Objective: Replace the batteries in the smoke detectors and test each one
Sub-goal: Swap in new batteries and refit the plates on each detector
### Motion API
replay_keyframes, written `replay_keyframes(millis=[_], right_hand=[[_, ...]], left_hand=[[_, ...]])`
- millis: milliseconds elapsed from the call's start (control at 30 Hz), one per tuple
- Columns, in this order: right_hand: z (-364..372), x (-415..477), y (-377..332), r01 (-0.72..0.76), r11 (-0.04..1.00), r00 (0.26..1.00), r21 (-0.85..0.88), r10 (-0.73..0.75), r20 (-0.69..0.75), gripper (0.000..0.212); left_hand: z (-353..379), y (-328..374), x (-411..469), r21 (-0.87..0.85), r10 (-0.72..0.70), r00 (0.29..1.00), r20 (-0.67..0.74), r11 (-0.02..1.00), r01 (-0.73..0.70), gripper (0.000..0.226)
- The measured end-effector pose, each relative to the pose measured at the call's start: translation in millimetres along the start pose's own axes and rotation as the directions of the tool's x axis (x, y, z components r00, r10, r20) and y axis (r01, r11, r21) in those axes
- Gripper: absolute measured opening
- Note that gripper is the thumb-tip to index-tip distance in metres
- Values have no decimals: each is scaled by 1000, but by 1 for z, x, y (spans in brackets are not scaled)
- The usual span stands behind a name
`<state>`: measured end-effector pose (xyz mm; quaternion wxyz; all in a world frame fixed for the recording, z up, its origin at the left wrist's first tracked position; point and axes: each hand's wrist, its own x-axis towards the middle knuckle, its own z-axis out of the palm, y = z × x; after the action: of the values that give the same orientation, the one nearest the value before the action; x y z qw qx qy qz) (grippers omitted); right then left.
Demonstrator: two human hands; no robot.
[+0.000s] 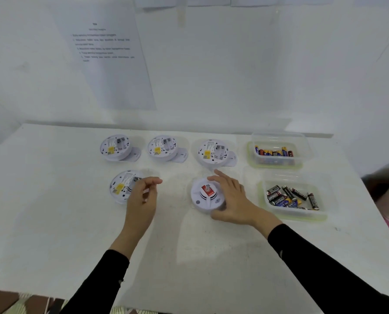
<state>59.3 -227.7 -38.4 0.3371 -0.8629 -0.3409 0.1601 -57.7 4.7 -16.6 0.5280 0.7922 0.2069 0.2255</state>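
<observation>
**A:** What takes up most of the view?
**B:** A white table (pixel 53 200) against a wall, with a printed sheet (pixel 107 64) stuck above it. The print is too blurred to read

**A:** And on the table?
**B:** Two clear tubs at the right. The far tub (pixel 308 152) holds mixed coloured batteries (pixel 274 152), and the near tub (pixel 325 200) holds black batteries (pixel 288 197). Left of them are five round white smoke detectors. Three sit in a back row (pixel 163 148), undersides up, each lying on its loose base plate

**A:** The other two?
**B:** They are in front. The front left detector (pixel 121 186) also lies underside up. The front right detector (pixel 206 196) is face up, with a red sticker on top

**A:** Where are the hands?
**B:** The right hand (pixel 232 200) holds the front right detector by its right rim. The thumb is on the near edge and the fingers (pixel 218 175) are spread round the far edge, with the sticker left uncovered. The left hand (pixel 141 200) hangs over the right edge of the front left detector. Its fingers are curled, thumb tip meeting forefinger, and nothing shows between them. Both sleeves are black
</observation>
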Motion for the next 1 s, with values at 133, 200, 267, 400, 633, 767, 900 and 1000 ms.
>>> replay_keyframes(millis=[133, 200, 267, 400, 633, 767, 900, 1000], right_hand=[[12, -4, -5, -30, 999, 987, 35, 36, -159, 100], [6, -3, -10, -31, 995, 988, 93, 44, -145, 97], [-2, -1, -13, -23, 997, 997, 70, 28, -69, 95], [0, 5, -31, 120, 987, 987, -107, -130, -98, 91], [71, 60, -90, 334, 933, 934, -137, -347, -83, 54], [93, 90, -107, 162, 987, 987, -17, -161, 20, 69], [99, 101, -108, 171, 984, 984, -39, -173, -39, 65], [99, 97, -108, 219, 974, 973, -62, -223, -60, 59]], left_hand=[[-21, -10, 10, 209, 150, 975, -163, 971, -114, 27], [-31, -23, 16, 340, 155, 965, -211, 937, -76, 39], [-39, -34, 20, 378, 91, 972, -216, 926, -3, 62], [-49, -40, 22, 277, -23, 982, -189, 958, 76, 83], [-58, -44, 28, 266, -72, 993, -94, 959, 95, 94], [-64, -41, 23, 156, -117, 993, -16, 981, 118, 87], [-71, -49, 24, 105, -196, 980, 46, 976, 190, 132], [-74, -53, 27, 26, -224, 974, 31, 974, 223, 133]])
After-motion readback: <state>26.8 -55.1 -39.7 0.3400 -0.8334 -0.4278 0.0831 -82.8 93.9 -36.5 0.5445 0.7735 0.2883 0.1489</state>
